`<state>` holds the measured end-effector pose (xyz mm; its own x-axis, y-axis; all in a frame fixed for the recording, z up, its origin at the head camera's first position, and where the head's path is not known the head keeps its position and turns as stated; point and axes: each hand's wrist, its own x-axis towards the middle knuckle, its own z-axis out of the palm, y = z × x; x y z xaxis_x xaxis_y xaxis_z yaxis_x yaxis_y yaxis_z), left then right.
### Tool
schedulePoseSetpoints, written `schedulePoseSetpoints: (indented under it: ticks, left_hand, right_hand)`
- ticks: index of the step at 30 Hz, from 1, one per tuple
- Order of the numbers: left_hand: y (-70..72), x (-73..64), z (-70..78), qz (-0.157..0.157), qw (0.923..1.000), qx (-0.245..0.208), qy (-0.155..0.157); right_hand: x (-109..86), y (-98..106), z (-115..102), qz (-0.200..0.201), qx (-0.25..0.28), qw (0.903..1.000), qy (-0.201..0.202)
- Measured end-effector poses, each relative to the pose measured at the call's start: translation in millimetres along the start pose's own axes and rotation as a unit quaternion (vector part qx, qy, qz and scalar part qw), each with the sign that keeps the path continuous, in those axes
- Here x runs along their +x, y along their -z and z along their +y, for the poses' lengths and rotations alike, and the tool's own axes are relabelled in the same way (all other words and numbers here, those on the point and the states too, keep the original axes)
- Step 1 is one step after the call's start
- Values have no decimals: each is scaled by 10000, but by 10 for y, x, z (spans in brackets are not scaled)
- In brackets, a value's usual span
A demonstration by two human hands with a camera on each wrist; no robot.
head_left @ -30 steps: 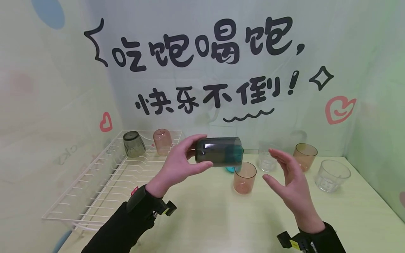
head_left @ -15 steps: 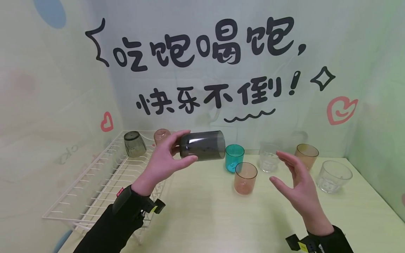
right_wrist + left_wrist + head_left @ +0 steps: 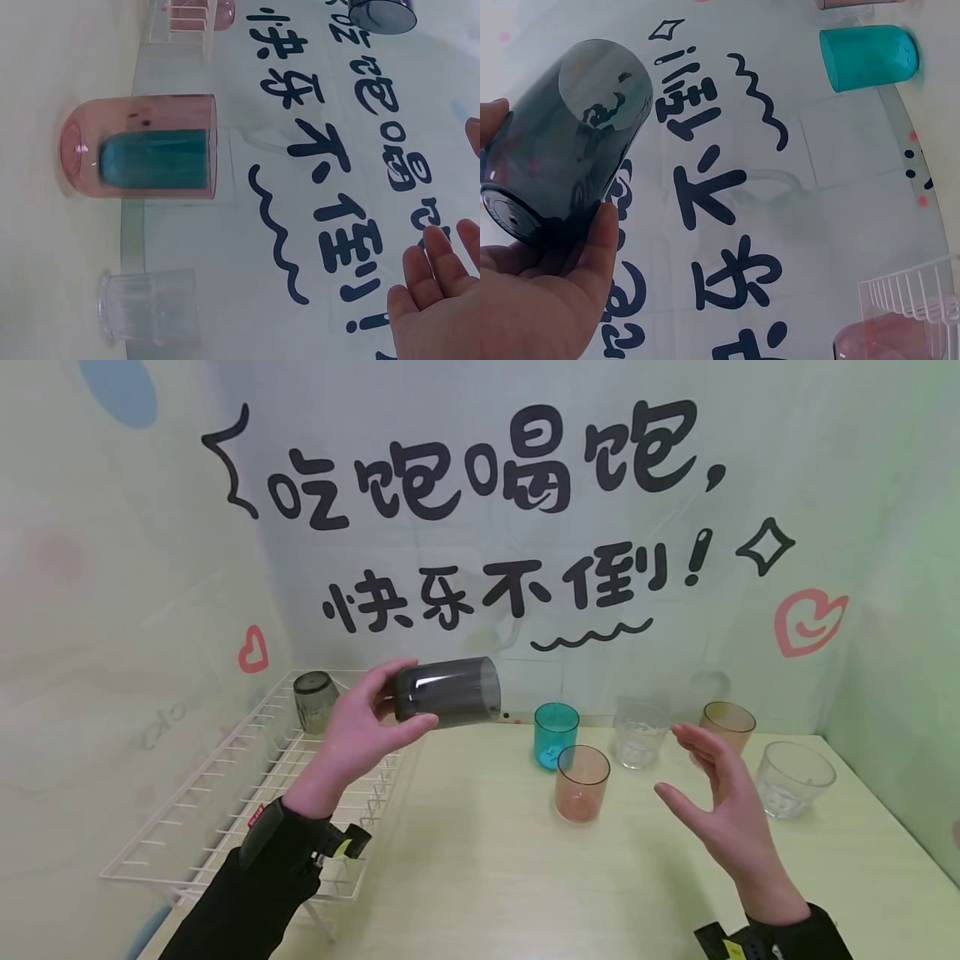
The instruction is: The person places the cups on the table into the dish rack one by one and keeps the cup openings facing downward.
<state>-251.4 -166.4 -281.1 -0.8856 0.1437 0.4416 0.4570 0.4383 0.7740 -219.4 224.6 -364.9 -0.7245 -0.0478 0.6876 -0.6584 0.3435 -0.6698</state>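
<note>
My left hand [image 3: 356,731] holds a dark grey transparent glass [image 3: 450,692] between thumb and fingers. The glass is in the air, lying nearly sideways with its mouth to the right, beside the far right part of the white wire rack [image 3: 139,882]. In the left wrist view the thumb and fingers grip its base end, and the mouth of the grey glass [image 3: 570,142] faces away from the palm. My right hand [image 3: 738,835] hovers over the right side of the table with fingers spread and holds nothing. The right wrist view shows its fingers [image 3: 442,259] apart from any glass.
An upside-down grey-green glass [image 3: 315,703] sits on the rack; a pink one [image 3: 881,337] is there too, hidden behind my left hand in the head view. Upright on the table [image 3: 525,893] stand teal [image 3: 557,739], pink [image 3: 581,793], clear [image 3: 637,743] and amber [image 3: 735,718] glasses.
My left hand has carried the grey glass leftward and slightly up, away from the teal glass toward the rack. The right hand has drifted to the right, still holding nothing.
</note>
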Motion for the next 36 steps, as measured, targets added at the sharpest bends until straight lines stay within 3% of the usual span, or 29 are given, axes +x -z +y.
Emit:
schedulePoseSetpoints:
  ticks: [19, 36]
  left_hand:
    - [285, -43, -132, 364, 9979, 488, 228]
    - [495, -75, -232, 385, 9935, 919, 545]
  right_hand:
    - [-45, 132, 99, 65, -423, 9987, -259]
    - [-75, 258, 245, 188, -713, 9963, -437]
